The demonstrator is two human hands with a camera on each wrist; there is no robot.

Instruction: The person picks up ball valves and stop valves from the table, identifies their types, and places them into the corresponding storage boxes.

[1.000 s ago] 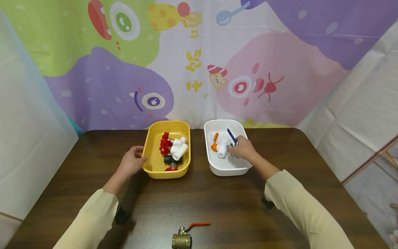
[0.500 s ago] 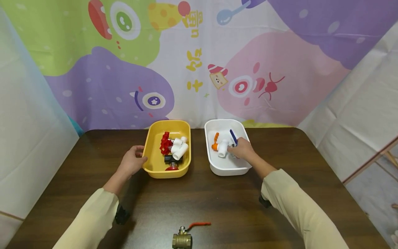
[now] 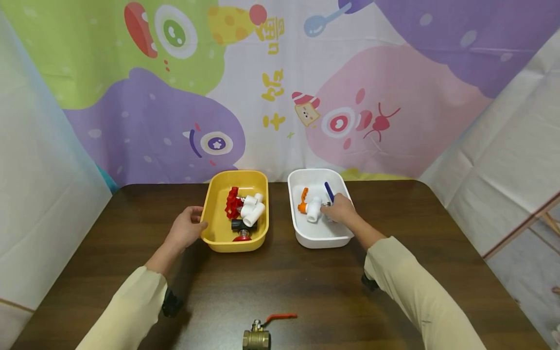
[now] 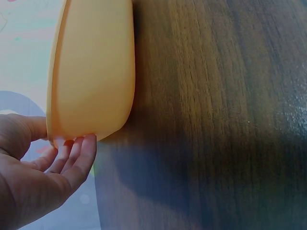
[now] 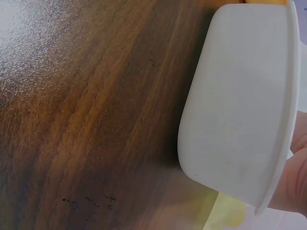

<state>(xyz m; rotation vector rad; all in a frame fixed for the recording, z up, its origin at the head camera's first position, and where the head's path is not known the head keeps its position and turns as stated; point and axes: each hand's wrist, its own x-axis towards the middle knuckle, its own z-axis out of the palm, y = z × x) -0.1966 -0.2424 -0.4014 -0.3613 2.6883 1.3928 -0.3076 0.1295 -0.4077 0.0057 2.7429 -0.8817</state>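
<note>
My left hand [image 3: 183, 227] pinches the left rim of a yellow plastic bin [image 3: 210, 214], thumb at the rim and fingers against the outer wall [image 4: 96, 72] in the left wrist view. Inside this bin lie valves with white bodies [image 3: 253, 214] and a red handwheel [image 3: 232, 202], plus a black-bodied valve [image 3: 238, 225]. My right hand [image 3: 340, 209] reaches into a white bin [image 3: 323, 243] and grips a metal ball valve with a blue lever [image 3: 329, 191]; the fingers cover most of its body. Beside it lies a white valve [image 3: 313, 209] with an orange handle [image 3: 304, 195].
A brass ball valve [image 3: 256, 337] with a red lever stands on the brown wooden table [image 3: 306, 282] at the near edge of view. Behind both bins hangs a cartoon-print curtain [image 3: 280, 146]. The white bin's outer wall [image 5: 240, 96] fills much of the right wrist view.
The blue lever has shifted slightly to the right with my right hand, and the right forearm has swung a little inward. My left hand and the yellow bin stay put.
</note>
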